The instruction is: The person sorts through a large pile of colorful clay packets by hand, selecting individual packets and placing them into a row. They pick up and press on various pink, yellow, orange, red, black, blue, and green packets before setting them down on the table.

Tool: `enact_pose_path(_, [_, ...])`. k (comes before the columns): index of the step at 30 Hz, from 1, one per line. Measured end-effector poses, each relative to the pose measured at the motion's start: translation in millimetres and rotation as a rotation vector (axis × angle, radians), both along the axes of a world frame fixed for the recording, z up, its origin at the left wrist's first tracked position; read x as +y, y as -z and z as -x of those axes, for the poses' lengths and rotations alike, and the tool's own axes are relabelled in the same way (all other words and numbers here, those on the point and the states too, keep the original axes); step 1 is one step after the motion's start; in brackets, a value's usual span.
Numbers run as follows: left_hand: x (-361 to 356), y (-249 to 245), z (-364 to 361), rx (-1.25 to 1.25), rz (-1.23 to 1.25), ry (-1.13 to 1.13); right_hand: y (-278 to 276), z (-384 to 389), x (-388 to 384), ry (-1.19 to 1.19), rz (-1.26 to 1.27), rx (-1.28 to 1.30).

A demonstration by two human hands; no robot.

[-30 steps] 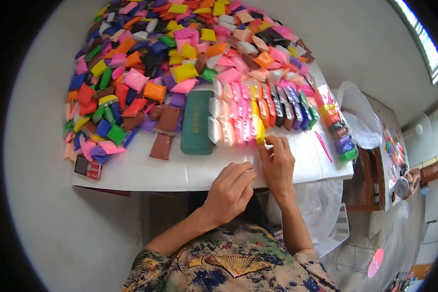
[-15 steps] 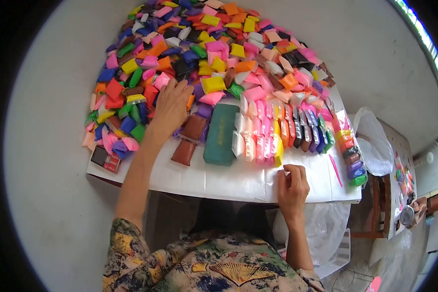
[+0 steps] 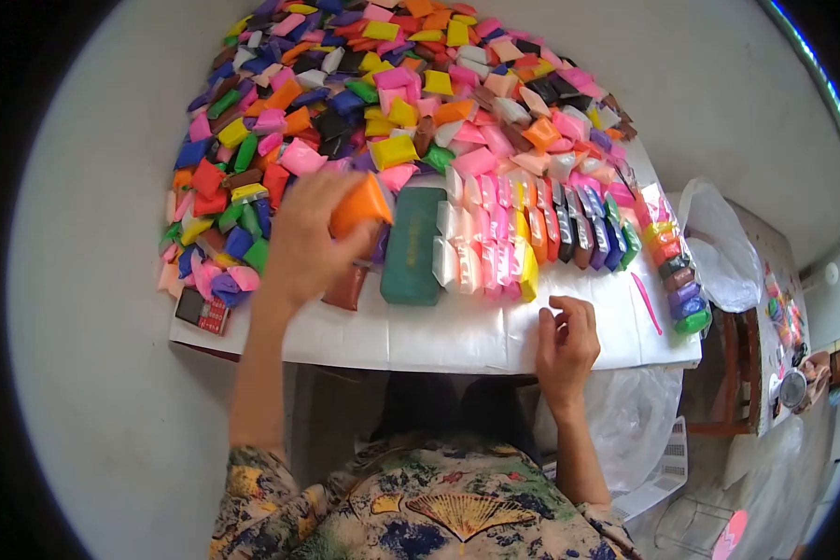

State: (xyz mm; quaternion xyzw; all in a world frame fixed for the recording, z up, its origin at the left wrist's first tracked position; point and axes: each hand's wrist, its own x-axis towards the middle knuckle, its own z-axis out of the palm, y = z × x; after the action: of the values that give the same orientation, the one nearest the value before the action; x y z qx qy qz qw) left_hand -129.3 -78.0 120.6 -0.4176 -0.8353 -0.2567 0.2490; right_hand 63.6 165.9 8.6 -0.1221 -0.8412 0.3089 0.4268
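My left hand is closed on an orange packet, raised over the front edge of the pile, left of the green box. Under it, a brown packet lies partly hidden on the white table cover. My right hand rests near the table's front edge with its fingers curled; whether anything is between them is too small to tell. Beyond it, rows of packets in clear wrap stand side by side, from white and pink through yellow, red and black to blue and green.
A large pile of coloured packets covers the back of the table. A red phone-like device lies at the left corner. At the right are a pink tool, a column of packets and a plastic bag.
My left hand has come back from the pile toward the front and lifted the orange packet. My right hand stays almost in place. The view has shifted slightly.
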Motion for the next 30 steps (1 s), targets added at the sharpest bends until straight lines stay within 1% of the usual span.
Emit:
enact_pose_path(1, [5,4,-27,-0.061,-0.063,0.065,0,1,2,-0.005,0.015,0.048])
enact_pose_path(2, [13,13,-50,-0.157,-0.146,0.190,1,0,4,-0.004,0.029,0.093])
enact_pose_path(3, [26,20,-75,-0.158,-0.162,0.252,1,-2,6,-0.019,0.095,0.112])
enact_pose_path(4, [39,32,-93,-0.215,-0.165,0.312,2,-4,8,-0.030,0.158,0.131])
enact_pose_path(6, [72,59,-119,-0.309,-0.245,0.394,2,-7,10,-0.092,0.443,0.232])
enact_pose_path(7, [88,73,-127,-0.354,-0.249,0.385,-4,-12,9,-0.089,0.537,0.245])
enact_pose_path(10, [128,107,-142,-0.412,-0.217,0.289,-1,-24,17,0.022,0.282,0.258])
enact_pose_path(11, [134,111,-146,-0.415,-0.199,0.241,-7,-34,15,0.036,0.142,0.196])
enact_pose_path(14, [138,108,-152,-0.478,-0.234,0.277,-11,-46,9,-0.001,-0.180,0.075])
enact_pose_path(15, [135,105,-155,-0.482,-0.231,0.286,-12,-50,4,-0.072,-0.209,-0.017])
enact_pose_path(17, [121,95,-158,-0.482,-0.223,0.304,-16,-48,-8,-0.119,-0.290,-0.123])
enact_pose_path(19, [102,95,-159,-0.485,-0.130,0.269,-12,-45,-14,-0.192,-0.330,-0.263])
enact_pose_path(20, [93,96,-160,-0.486,-0.081,0.251,-6,-43,-15,-0.189,-0.354,-0.272])
enact_pose_path(22, [86,96,-156,-0.477,-0.111,0.224,3,-40,-17,-0.183,-0.404,-0.292])
enact_pose_path(24, [81,97,-153,-0.504,-0.132,0.202,6,-42,-16,-0.189,-0.400,-0.290])
enact_pose_path(25, [84,95,-151,-0.457,-0.178,0.193,8,-42,-15,-0.193,-0.406,-0.289])
enact_pose_path(30, [96,103,-140,-0.353,-0.168,0.242,12,-40,-12,-0.205,-0.418,-0.270])
